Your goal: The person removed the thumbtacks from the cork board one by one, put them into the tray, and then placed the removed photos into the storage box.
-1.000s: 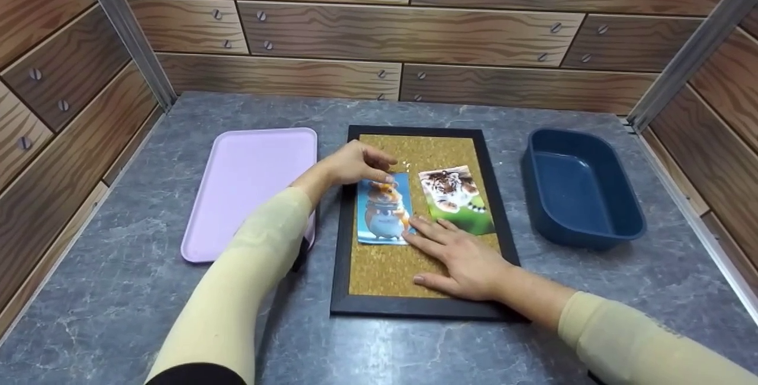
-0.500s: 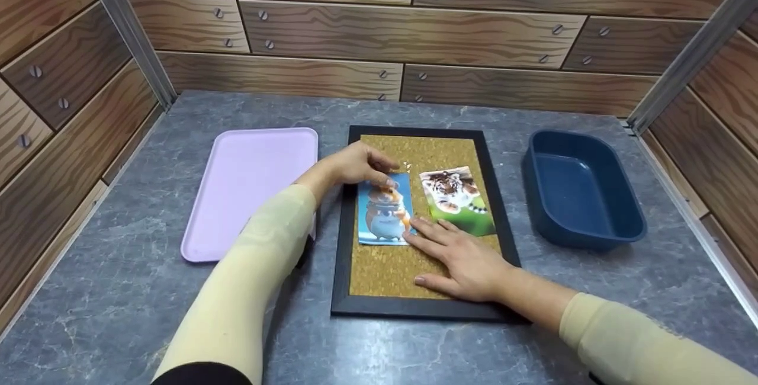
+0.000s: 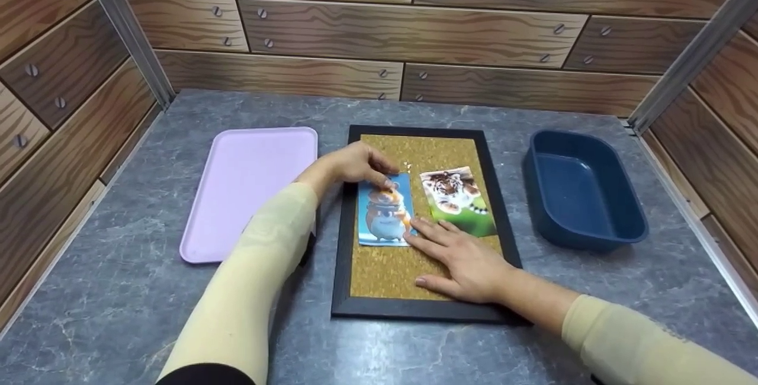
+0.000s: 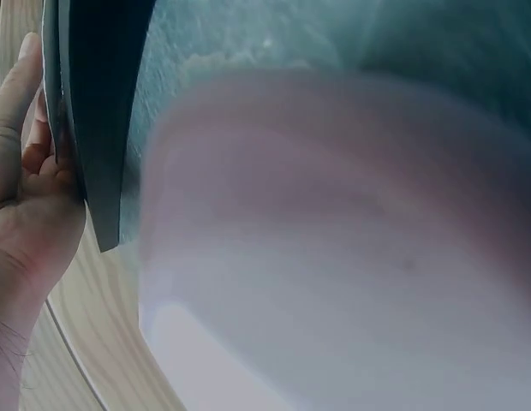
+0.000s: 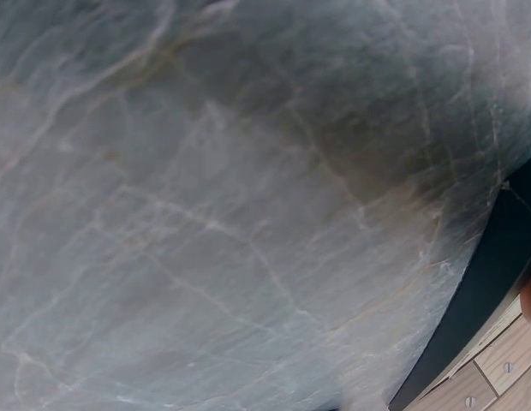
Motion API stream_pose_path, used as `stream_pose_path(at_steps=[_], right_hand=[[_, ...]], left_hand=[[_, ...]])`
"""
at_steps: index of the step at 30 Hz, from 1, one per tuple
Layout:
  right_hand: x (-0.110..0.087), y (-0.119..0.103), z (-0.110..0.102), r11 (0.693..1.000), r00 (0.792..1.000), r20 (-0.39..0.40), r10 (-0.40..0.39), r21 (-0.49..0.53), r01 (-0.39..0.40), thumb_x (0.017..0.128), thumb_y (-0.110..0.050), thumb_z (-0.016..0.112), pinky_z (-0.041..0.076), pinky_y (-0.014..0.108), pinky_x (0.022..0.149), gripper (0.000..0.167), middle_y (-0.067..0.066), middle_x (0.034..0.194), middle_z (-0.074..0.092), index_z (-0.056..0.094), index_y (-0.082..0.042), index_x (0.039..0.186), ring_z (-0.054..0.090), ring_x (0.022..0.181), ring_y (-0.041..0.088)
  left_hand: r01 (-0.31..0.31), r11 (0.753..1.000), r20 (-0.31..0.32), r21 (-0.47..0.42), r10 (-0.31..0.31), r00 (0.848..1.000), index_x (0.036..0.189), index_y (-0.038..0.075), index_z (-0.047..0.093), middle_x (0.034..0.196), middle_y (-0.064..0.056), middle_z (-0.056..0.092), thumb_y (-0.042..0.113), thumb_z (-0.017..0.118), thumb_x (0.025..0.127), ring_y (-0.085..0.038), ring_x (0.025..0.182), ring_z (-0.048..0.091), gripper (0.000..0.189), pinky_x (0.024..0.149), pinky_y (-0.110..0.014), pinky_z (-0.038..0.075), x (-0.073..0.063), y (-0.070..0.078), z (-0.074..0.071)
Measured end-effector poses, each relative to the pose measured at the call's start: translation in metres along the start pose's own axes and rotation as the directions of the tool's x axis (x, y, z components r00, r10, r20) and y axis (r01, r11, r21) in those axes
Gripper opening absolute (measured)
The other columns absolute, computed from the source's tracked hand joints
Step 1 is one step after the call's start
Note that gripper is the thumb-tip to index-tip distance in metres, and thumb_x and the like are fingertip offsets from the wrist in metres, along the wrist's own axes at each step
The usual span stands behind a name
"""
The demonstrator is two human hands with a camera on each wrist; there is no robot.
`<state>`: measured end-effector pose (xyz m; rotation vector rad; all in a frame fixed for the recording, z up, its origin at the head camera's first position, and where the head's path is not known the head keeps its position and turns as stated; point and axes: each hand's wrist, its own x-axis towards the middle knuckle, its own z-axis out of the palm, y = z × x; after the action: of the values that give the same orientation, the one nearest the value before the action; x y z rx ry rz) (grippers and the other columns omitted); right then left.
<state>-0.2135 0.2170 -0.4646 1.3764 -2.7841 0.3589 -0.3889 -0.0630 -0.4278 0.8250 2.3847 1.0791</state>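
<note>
A cork board [image 3: 379, 275] in a black frame lies flat on the table. On its left half is an upright picture of a hamster [image 3: 388, 219] on blue. My left hand [image 3: 358, 163] reaches over the frame's left side, its thumb pressing the picture's top and its index finger just beyond the top edge. My right hand [image 3: 468, 260] lies palm down with fingers spread, two fingertips at the picture's lower right edge. A tiger picture [image 3: 465, 216] sits tilted on the right half, its lower edge close to my right fingers. The left wrist view shows my left hand [image 4: 34, 197] beside the frame's dark side.
A lilac tray [image 3: 254, 177] is on the left, partly under my left forearm. To the right stands a deep blue plastic container [image 3: 583, 195]. Small white specks lie on the cork between the pictures. Walls with a wood-plank print [image 3: 414, 32] close in the table [image 3: 408, 349].
My left thumb and index finger have shifted slightly toward me at the top of the hamster picture. The right hand and both pictures have stayed in place.
</note>
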Motion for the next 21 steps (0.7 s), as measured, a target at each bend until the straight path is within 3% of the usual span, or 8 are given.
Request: stream_pose_path(at_steps=[8,13,21], right_hand=[[-0.0001,-0.0003,0.0001,1.000,1.000,0.006,0.007,-0.003,-0.007,0.106,-0.063,0.051,0.024,0.054,0.127,0.078,0.010,0.174,0.026,0.036,-0.018,0.167,0.025,0.159,0.031],[-0.0002,-0.0009,0.0017,1.000,1.000,-0.003,0.010,0.014,-0.010,0.105,-0.062,0.054,0.025,0.055,0.126,0.077,0.009,0.173,0.028,0.038,-0.018,0.166,0.026,0.159,0.031],[0.0002,-0.0001,0.0012,1.000,1.000,0.001,0.013,0.014,-0.013,0.105,-0.063,0.053,0.025,0.055,0.126,0.077,0.009,0.174,0.027,0.038,-0.018,0.167,0.026,0.159,0.031]], left_hand=[[0.018,0.999,-0.019,0.038,-0.017,1.000,0.124,0.011,0.081,0.117,-0.004,0.079,0.022,0.088,0.091,-0.015,0.106,0.072,0.035,0.096,-0.031,0.056,0.0010,-0.0004,0.0019],[-0.005,0.998,-0.023,0.058,0.007,1.000,0.122,0.007,0.081,0.115,-0.007,0.079,0.019,0.087,0.091,-0.014,0.101,0.071,0.033,0.093,-0.029,0.056,0.0006,-0.0020,0.0033],[-0.003,0.996,-0.015,0.088,0.004,1.000,0.123,0.007,0.080,0.115,-0.008,0.079,0.017,0.085,0.093,-0.018,0.103,0.073,0.033,0.092,-0.031,0.057,0.0010,-0.0003,0.0028]])
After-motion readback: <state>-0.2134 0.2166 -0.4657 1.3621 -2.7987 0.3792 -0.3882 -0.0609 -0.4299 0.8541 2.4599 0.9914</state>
